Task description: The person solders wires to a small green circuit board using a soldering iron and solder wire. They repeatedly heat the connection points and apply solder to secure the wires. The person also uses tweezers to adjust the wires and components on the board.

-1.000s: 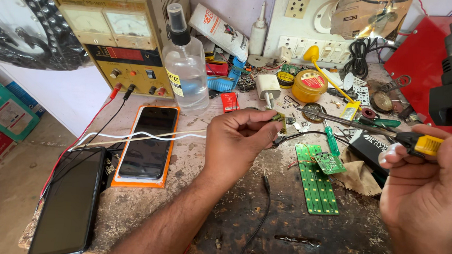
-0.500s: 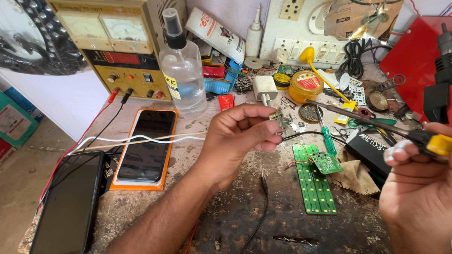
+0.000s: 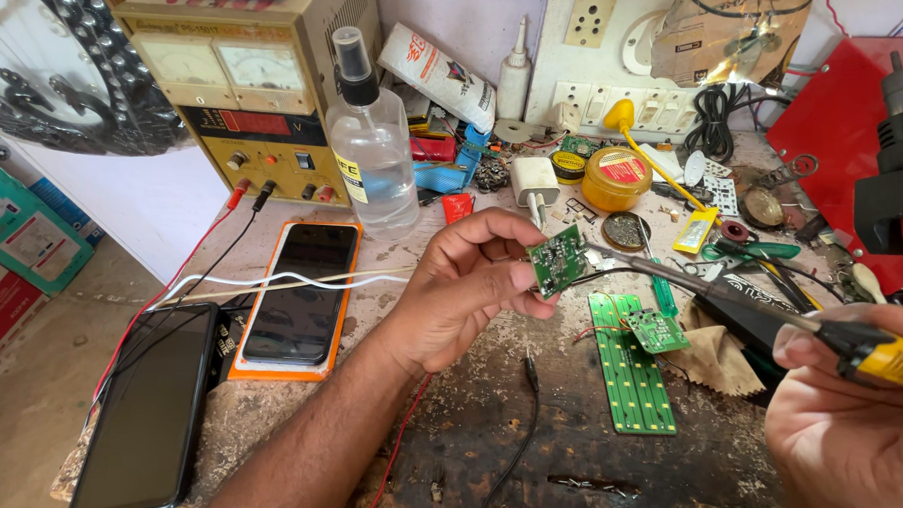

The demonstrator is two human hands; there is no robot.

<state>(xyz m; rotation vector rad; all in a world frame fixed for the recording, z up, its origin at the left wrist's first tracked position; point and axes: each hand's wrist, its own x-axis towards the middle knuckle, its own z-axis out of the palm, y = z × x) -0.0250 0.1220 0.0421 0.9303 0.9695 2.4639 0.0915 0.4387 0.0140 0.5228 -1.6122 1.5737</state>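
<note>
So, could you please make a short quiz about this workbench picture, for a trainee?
1. True or false: the left hand holds a small green circuit board.
2. Which tool does the right hand hold? A) a soldering iron with a yellow handle, B) a spray bottle, C) a phone.
3. Fill in: the long green board lies flat on the ___, with another small board on top of it.

Key
1. True.
2. A. Its tip reaches to the circuit board's edge.
3. Bench.
</note>
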